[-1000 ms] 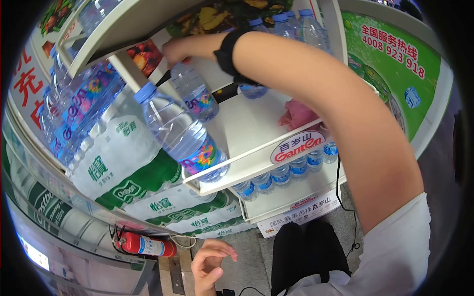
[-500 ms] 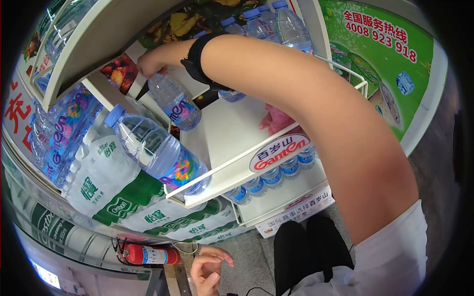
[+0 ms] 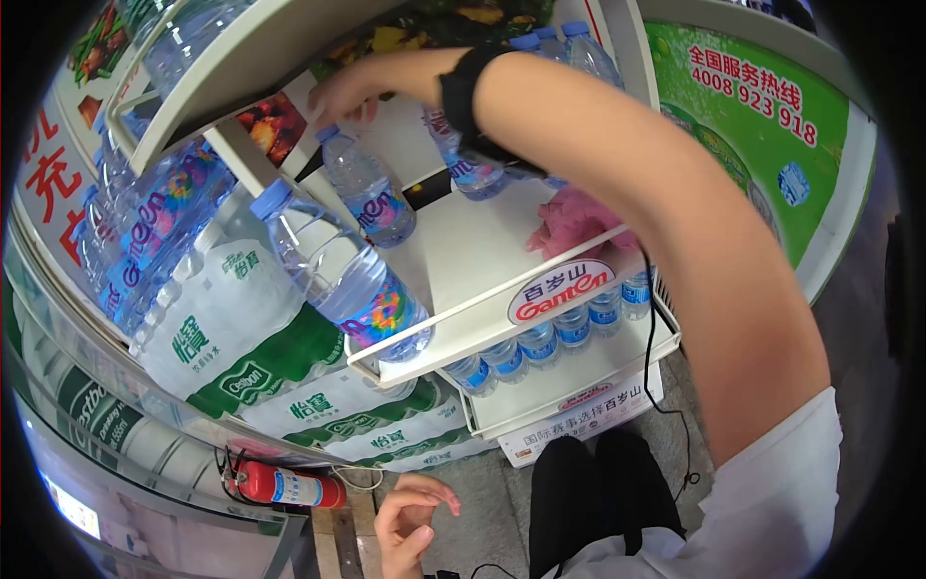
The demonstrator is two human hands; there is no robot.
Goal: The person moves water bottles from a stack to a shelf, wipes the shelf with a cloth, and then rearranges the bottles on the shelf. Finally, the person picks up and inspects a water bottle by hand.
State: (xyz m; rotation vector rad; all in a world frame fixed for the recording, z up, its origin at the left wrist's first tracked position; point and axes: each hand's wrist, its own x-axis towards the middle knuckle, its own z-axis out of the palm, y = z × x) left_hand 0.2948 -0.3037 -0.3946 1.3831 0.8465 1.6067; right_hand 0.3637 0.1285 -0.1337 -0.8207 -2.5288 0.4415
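My right hand (image 3: 345, 95) reaches over the white shelf (image 3: 473, 261), its fingers apart just above the blue cap of an upright water bottle (image 3: 379, 210). Its palm side is hidden, and I see nothing held. A larger bottle (image 3: 357, 280) stands at the shelf's front left corner, behind the wire rail. Another bottle (image 3: 475, 174) stands further back, partly covered by my wrist. On the right part of the shelf lies a crumpled pink cloth (image 3: 579, 222). Low in view my left hand (image 3: 410, 521) is loosely curled, thumb and fingers apart, holding nothing.
Wrapped bottle packs (image 3: 241, 328) are stacked left of the shelf. Small bottles (image 3: 540, 343) line the lower shelf. A fire extinguisher (image 3: 289, 485) is at the lower left. A curved white panel (image 3: 222, 63) overhangs the shelf. A black cable (image 3: 648, 357) hangs at the right.
My right hand has risen off the bottle by the left wall and its fingers have spread. The view has shifted, showing more of the back bottle and the black cable.
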